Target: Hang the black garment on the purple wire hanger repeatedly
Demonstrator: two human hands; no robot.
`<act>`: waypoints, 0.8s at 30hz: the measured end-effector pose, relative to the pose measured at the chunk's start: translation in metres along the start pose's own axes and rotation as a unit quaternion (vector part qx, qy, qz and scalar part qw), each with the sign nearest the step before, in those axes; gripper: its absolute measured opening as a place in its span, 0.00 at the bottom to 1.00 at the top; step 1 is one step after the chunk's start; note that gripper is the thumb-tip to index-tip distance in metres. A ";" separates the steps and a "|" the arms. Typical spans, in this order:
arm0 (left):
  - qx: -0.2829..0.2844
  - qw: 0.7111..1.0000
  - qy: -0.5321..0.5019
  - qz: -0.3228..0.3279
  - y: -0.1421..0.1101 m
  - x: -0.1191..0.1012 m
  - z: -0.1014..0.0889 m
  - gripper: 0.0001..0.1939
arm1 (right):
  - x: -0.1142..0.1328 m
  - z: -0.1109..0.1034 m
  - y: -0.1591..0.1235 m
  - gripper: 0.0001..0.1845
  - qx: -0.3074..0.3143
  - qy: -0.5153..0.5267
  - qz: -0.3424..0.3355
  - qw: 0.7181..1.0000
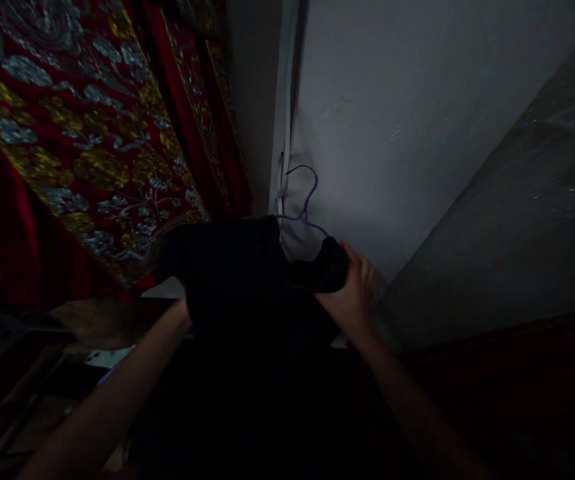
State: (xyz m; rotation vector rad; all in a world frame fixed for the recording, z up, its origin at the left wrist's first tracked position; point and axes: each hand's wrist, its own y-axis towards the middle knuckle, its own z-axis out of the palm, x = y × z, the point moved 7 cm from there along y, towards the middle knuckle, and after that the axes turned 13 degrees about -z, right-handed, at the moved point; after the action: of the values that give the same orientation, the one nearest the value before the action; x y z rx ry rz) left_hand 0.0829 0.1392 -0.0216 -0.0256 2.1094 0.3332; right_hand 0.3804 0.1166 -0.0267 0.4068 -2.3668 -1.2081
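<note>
A black garment (247,287) hangs between my forearms, its details lost in the dark. From its neck opening rises a purple wire hanger (305,207), whose hook stands up in front of the wall. My right hand (355,287) is closed around the garment's right shoulder, close to the end of the hanger's visible arm. My left hand (185,313) goes into or behind the cloth on the left side. Only a sliver by the wrist shows, and its fingers are hidden.
Red cloth with gold and silver embroidery (92,133) hangs at the left. Ahead is a pale wall (392,120) with a white cable (287,100) running down it. A dark grey sheet-like surface (532,220) slants at the right. Cluttered items (42,360) lie low at the left.
</note>
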 end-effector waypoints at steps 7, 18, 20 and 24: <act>0.187 0.863 -0.395 -0.254 -0.041 0.079 0.041 0.39 | 0.003 -0.028 0.079 0.55 0.014 -0.059 -0.043 0.997; 0.062 0.819 -0.411 -0.396 -0.116 0.100 0.077 0.35 | 0.036 -0.015 -0.015 0.33 -0.008 0.109 0.019 0.994; 0.080 0.791 -0.432 -0.426 -0.134 0.099 0.087 0.31 | 0.033 0.015 -0.061 0.22 0.023 0.238 0.164 0.957; 0.121 0.741 -0.469 -0.466 -0.164 0.088 0.103 0.27 | 0.053 0.071 -0.136 0.25 0.122 0.376 0.351 0.849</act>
State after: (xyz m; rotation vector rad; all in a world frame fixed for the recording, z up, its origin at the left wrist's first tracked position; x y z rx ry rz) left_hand 0.1462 0.0168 -0.1838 -0.6129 0.9052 -0.4731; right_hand 0.3062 0.0640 -0.1610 0.0356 -1.7017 -0.3013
